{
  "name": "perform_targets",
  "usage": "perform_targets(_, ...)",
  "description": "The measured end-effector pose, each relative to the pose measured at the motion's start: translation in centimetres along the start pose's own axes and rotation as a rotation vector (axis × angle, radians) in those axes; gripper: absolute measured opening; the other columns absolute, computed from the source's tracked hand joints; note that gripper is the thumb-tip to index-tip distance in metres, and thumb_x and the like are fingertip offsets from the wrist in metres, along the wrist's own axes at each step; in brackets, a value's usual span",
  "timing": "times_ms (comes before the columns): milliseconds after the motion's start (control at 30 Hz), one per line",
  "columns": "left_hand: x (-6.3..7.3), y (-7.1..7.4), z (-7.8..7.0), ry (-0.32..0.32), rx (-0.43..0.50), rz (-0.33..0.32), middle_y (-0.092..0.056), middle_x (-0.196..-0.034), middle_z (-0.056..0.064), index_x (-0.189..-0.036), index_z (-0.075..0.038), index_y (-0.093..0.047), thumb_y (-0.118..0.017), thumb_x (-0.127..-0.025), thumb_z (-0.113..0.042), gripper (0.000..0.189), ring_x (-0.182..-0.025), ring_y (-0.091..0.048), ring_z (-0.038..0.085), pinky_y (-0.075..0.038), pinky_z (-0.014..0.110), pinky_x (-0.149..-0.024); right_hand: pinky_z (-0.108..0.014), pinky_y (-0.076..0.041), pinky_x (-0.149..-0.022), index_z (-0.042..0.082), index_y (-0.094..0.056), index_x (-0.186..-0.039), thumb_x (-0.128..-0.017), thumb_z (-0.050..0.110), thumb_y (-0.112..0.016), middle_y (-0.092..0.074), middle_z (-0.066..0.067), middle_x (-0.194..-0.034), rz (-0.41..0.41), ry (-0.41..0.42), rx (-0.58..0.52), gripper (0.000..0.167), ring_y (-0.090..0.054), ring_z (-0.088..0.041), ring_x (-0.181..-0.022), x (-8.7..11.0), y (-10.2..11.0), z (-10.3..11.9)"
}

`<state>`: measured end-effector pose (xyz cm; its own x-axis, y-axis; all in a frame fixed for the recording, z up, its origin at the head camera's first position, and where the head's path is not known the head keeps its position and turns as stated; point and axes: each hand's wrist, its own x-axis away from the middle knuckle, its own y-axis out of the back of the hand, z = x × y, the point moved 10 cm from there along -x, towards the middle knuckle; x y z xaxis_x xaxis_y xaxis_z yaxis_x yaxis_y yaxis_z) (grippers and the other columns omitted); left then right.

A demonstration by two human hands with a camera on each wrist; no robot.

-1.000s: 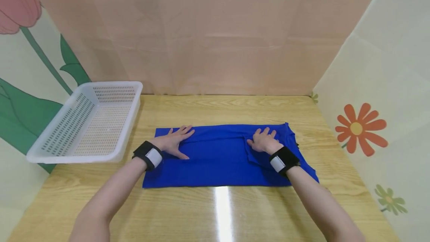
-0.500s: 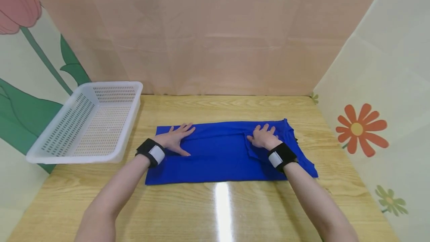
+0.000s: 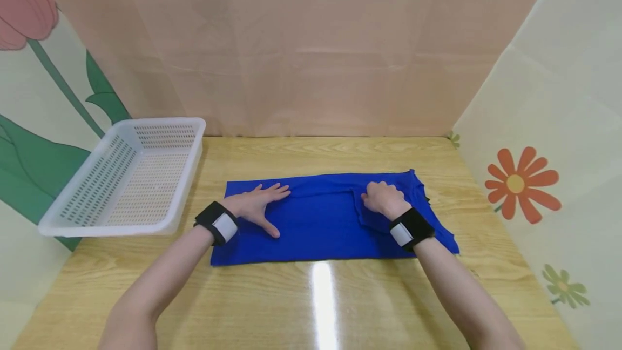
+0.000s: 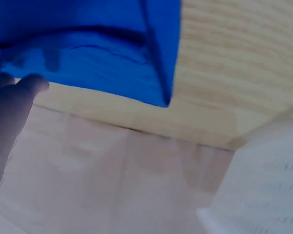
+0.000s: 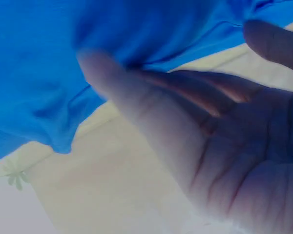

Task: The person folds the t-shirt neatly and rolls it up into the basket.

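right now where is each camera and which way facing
Head: on the head, facing forward and down at the blue cloth and white basket; forearms, left grip, right grip show.
Left wrist: on that wrist, facing cloth's corner and basket; blurred fingers show.
Right wrist: on that wrist, facing the cloth; palm and fingers show.
Shared: head and left wrist both see the basket.

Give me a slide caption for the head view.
Spread left hand and right hand over a blue cloth on a wooden table, white basket to the left.
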<state>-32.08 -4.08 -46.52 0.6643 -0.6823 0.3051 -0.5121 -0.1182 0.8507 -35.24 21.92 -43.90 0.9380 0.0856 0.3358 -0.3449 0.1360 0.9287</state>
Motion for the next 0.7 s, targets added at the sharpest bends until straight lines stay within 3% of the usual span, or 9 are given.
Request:
perform_targets(67, 0.0, -0.5, -0.2, -0.003, -0.03, 0.03, 0.0, -0.148, -0.004, -0.143, -0.021, -0.009, -0.067, -0.056, -0.066, 0.114, -0.133, 0.005, 0.019, -0.003, 0.052, -0.102, -0.042, -0.038, -0.055, 0.007, -0.054, -0.071, -0.092, 0.026, -0.043, -0.049, -0.01, -0.069, 0.045, 0.003, 0.001, 0.03, -0.051, -0.029, -0.065, 0.1, -0.3, 0.3)
perform_targets(167, 0.1, -0.9, -0.3, -0.014, -0.059, 0.05, 0.003, -0.148, -0.003, -0.143, -0.02, -0.005, -0.068, -0.055, -0.065, 0.118, -0.133, 0.005, 0.02, -0.003, 0.054, -0.101, -0.043, -0.038, -0.057, 0.009, -0.053, -0.07, -0.092, 0.025, -0.042, -0.049, -0.01, -0.071, 0.067, 0.014, 0.025, 0.03, -0.05, -0.029, -0.069, 0.0, -0.6, 0.8)
perform_targets(400, 0.1, -1.0, -0.5, -0.019, -0.08, 0.057, 0.006, -0.148, -0.001, -0.143, -0.018, -0.003, -0.068, -0.056, -0.064, 0.118, -0.133, 0.008, 0.02, 0.001, 0.056, -0.099, -0.048, -0.041, -0.06, 0.009, -0.057, -0.073, -0.091, 0.024, -0.044, -0.055, -0.016, -0.092, 0.049, 0.014, 0.089, 0.026, -0.051, -0.035, -0.078, -0.8, -0.8, 1.1)
perform_targets(700, -0.1, -1.3, -0.7, 0.006, -0.109, 0.045, 0.008, -0.148, -0.001, -0.143, -0.018, -0.003, -0.064, -0.056, -0.069, 0.119, -0.133, 0.008, 0.021, 0.001, 0.059, -0.098, -0.046, -0.041, -0.058, 0.006, -0.058, -0.08, -0.09, 0.022, -0.045, -0.054, -0.016, -0.09, 0.032, -0.001, 0.112, 0.023, -0.05, -0.033, -0.074, -1.9, -0.7, 1.0)
